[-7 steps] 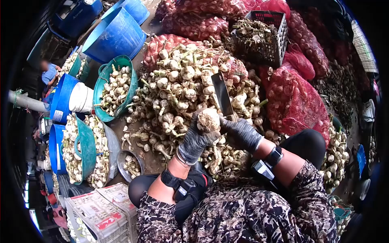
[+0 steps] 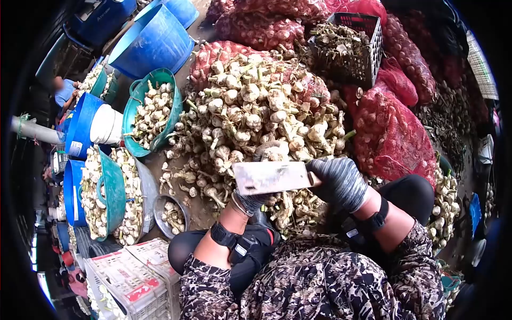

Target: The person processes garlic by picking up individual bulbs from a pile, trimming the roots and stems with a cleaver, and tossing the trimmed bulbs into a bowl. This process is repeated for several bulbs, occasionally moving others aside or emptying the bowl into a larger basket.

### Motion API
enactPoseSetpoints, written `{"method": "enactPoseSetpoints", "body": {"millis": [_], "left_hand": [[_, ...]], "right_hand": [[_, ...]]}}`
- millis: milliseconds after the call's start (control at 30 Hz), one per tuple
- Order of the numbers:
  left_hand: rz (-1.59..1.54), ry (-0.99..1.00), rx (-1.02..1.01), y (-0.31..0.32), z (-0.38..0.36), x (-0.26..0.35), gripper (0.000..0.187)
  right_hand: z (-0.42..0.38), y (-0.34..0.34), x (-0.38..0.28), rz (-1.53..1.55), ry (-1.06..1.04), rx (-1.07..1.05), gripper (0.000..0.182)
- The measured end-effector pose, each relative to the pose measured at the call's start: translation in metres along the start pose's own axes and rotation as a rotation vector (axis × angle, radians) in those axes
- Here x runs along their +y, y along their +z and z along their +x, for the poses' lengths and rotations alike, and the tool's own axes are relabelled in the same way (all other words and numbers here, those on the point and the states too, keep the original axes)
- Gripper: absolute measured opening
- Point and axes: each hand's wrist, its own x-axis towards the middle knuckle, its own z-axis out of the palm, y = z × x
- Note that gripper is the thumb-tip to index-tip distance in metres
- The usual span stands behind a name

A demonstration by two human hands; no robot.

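Observation:
A wide cleaver (image 2: 272, 177) lies flat across the view, its blade pointing left, with my gloved right hand (image 2: 340, 181) wrapped round its handle. Behind the blade is my gloved left hand (image 2: 253, 201), mostly hidden by it. A garlic bulb (image 2: 276, 154) shows just above the blade's upper edge, held in my left hand. Beyond both hands rises a large heap of garlic (image 2: 240, 101) with stems on.
Red mesh sacks (image 2: 392, 133) stand at the right and back, near a black crate (image 2: 375, 50) of dry scraps. Green tubs (image 2: 113, 193), blue tubs (image 2: 154, 45), a metal bowl (image 2: 185, 212) and a white crate (image 2: 133, 269) line the left. A person (image 2: 65, 92) sits far left.
The cleaver has swung from upright, blade away from me, to lying across in front of my left hand. My right hand has turned and shifted slightly right.

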Motion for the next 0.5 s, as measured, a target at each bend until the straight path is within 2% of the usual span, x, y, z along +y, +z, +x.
{"method": "enactPoseSetpoints", "body": {"millis": [67, 100, 133, 233, 267, 333, 467, 500], "left_hand": [[-0.366, -0.295, 0.114, 0.007, 0.004, 0.042, 0.059], [-0.191, -0.262, 0.117, 0.008, -0.002, 0.047, 0.06], [-0.189, -0.262, 0.11, 0.008, -0.004, 0.046, 0.06], [-0.361, -0.121, 0.198, 0.011, -0.009, 0.049, 0.061], [-0.51, -0.233, 0.251, 0.013, -0.004, 0.066, 0.061], [-0.251, -0.097, 0.215, 0.013, -0.004, 0.062, 0.05], [-0.163, -0.097, 0.248, 0.018, 0.001, 0.067, 0.04], [-0.059, -0.107, 0.253, 0.017, 0.0, 0.061, 0.037]], "right_hand": [[-0.004, 0.003, -0.006, -0.009, -0.027, -0.032, 0.019], [-0.004, 0.005, -0.007, -0.005, -0.021, -0.03, 0.019], [-0.002, 0.007, -0.008, -0.008, -0.026, -0.061, 0.018], [-0.003, 0.007, -0.009, 0.017, -0.047, -0.102, 0.016], [-0.005, 0.006, -0.011, 0.048, -0.062, -0.117, 0.016], [-0.007, 0.008, -0.012, 0.013, -0.043, -0.179, 0.018], [-0.01, 0.018, -0.011, 0.004, -0.001, -0.203, 0.021], [-0.01, 0.023, -0.01, 0.006, 0.004, -0.191, 0.021]]}}
